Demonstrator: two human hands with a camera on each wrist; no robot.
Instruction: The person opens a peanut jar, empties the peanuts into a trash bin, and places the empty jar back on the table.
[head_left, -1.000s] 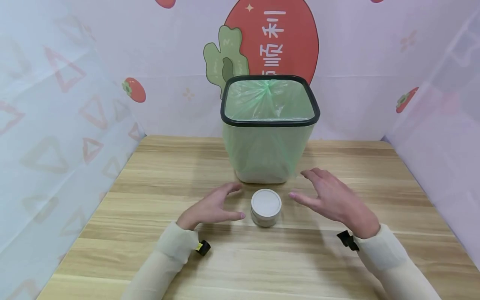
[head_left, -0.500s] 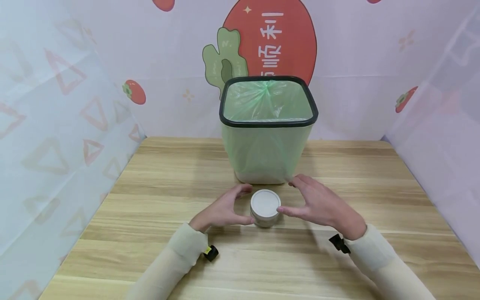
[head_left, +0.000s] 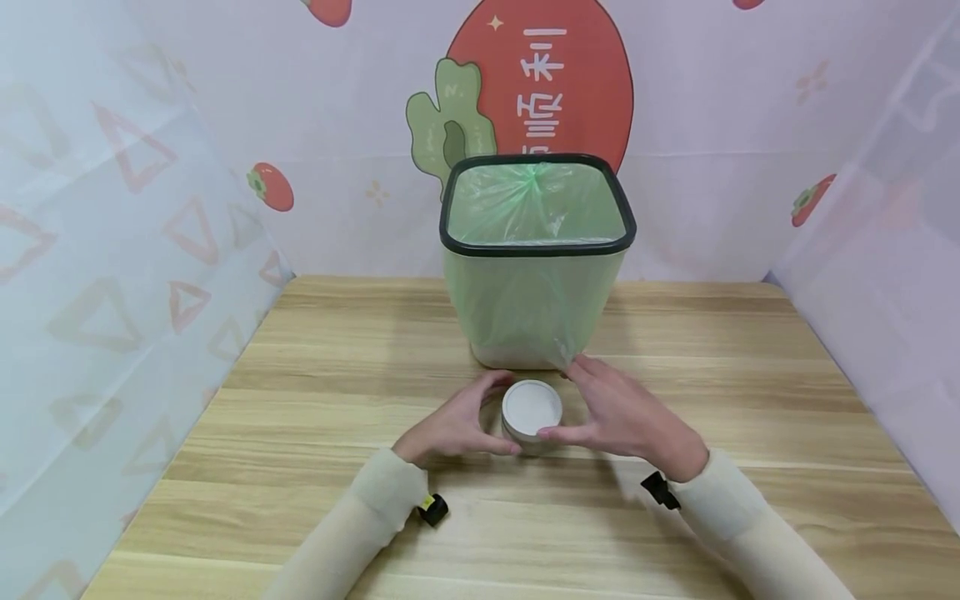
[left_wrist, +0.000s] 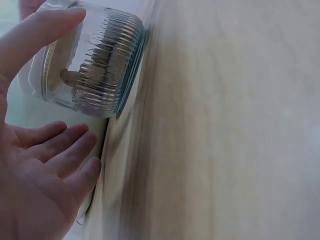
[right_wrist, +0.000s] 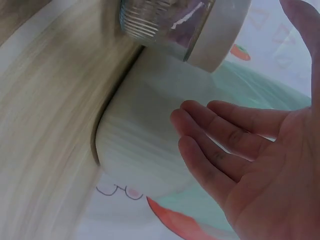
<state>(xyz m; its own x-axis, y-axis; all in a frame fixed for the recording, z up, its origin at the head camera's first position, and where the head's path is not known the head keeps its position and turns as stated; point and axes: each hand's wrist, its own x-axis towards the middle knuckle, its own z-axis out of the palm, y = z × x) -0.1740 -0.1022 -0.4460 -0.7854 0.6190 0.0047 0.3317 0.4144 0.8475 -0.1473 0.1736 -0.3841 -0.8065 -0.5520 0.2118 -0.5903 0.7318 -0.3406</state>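
A small ribbed glass jar (head_left: 532,407) with a white lid stands upright on the table, between both hands in the head view. Dark and brownish contents show through the glass of the jar (left_wrist: 100,65) in the left wrist view. My left hand (head_left: 457,425) is at the jar's left, its thumb in front; whether the thumb touches the glass I cannot tell. Its other fingers are spread, apart from the jar. On the right side, my right hand (head_left: 630,421) has its thumb by the lid's edge. The fingers of the right hand (right_wrist: 265,160) extend beside the jar without gripping it.
Directly behind the jar stands a pale bin (head_left: 525,308) with a black rim and a green plastic liner. The wooden table (head_left: 315,400) runs back to a printed cloth (head_left: 337,217), with cloth at both sides too.
Both hands have moved inward toward the jar, the left going right and the right going left and slightly nearer. The jar and bin have stayed where they were.
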